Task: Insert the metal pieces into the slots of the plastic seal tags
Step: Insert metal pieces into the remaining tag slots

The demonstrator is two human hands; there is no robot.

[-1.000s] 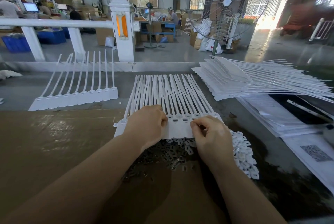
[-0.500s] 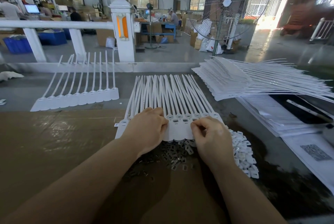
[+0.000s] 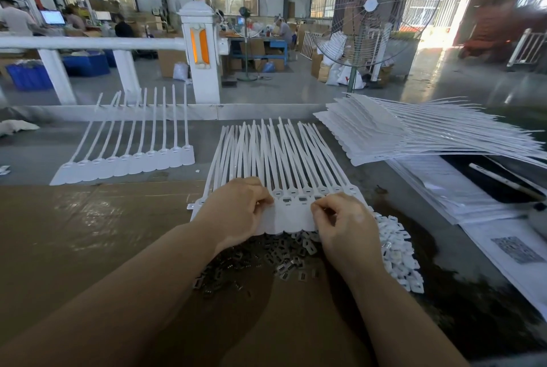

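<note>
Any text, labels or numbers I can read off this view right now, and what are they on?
None can be read.
Printed sheet at the table's right edge: a dark code-like block, too blurred to read.
Monitor in the far left background: lit, text too small.
White sack beside the fan: a red mark, illegible.

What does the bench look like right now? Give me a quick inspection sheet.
Surface: brown cardboard sheet over a grey bench.
Job's things: strip of seal tags under both hands; metal pieces heaped just below it; some slots already show metal.
Clutter: second tag strip at left; stacked tag strips, white plastic caps and printed sheets at right.
Hands: left hand and right hand curled on the tag heads.
Cables: nothing seen.
Surroundings: pedestal fan, white railing, people at distant benches.
</note>
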